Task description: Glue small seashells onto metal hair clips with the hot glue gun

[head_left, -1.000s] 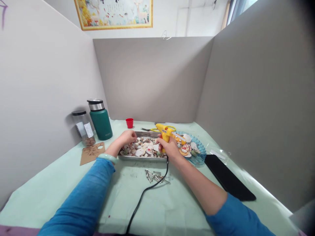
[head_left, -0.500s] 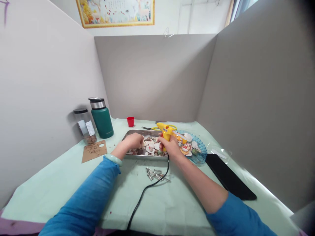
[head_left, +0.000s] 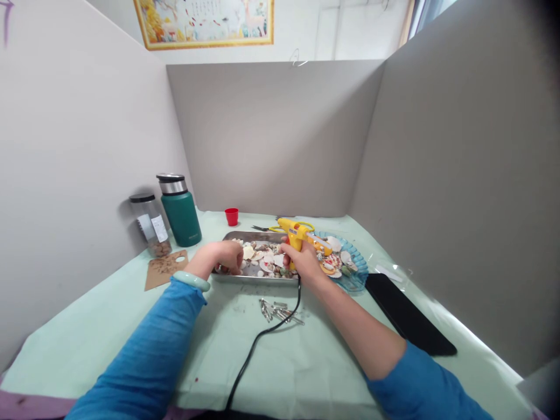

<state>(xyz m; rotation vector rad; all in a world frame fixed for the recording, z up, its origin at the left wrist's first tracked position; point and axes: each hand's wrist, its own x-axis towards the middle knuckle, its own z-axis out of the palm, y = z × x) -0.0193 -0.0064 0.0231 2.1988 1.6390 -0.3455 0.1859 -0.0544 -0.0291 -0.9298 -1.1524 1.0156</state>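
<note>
A metal tray (head_left: 258,280) full of shells lies in the middle of the table. My left hand (head_left: 228,255) is over the tray's left end, its fingers bent down among the shells; whether they pinch anything is hidden. A yellow glue gun (head_left: 296,231) is gripped upright in my right hand (head_left: 304,260) at the tray's right end, its black cord (head_left: 262,333) running toward the near edge. Just beyond that hand, a blue scalloped plate (head_left: 361,269) bears more shells. Small metal clips (head_left: 277,311) lie in front of the tray.
At the left stand a green bottle (head_left: 180,216) and a clear jar (head_left: 151,227), with a brown card (head_left: 160,273) before them. Behind the tray are a red cup (head_left: 231,217) and scissors (head_left: 262,228). A black flat object (head_left: 406,315) lies right. Grey panels surround three sides.
My left hand has moved left and slightly down within the tray, uncovering pale shells near the middle. My right hand and the glue gun have stayed in place.
</note>
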